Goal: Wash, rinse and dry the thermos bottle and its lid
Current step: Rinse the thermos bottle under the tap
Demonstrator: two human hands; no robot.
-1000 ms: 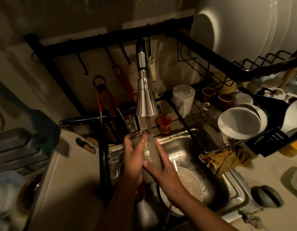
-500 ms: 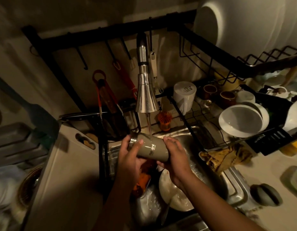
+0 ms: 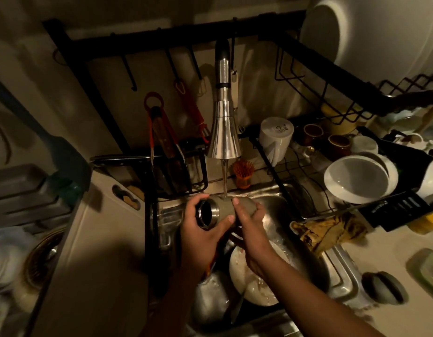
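The grey thermos bottle (image 3: pixel 224 207) lies on its side under the running chrome tap (image 3: pixel 224 135), its open steel mouth turned left toward me. A thin stream of water lands on its upper side. My left hand (image 3: pixel 202 235) grips the mouth end from below, thumb over the top. My right hand (image 3: pixel 250 223) is wrapped round the bottle's base end, fingers curled over it. A dark rounded object (image 3: pixel 383 287), possibly the lid, lies on the counter at the right.
The steel sink (image 3: pixel 342 276) below holds a dirty white plate (image 3: pixel 253 285) and a metal pot (image 3: pixel 210 297). A yellow cloth (image 3: pixel 329 231) hangs over its right rim. White bowls (image 3: pixel 356 180), mugs and cups fill the black rack at right. An orange brush (image 3: pixel 243 173) stands behind the tap.
The bottle went from upright under the tap to lying on its side, then turned so its open mouth faces me. Both hands shifted their hold along it.
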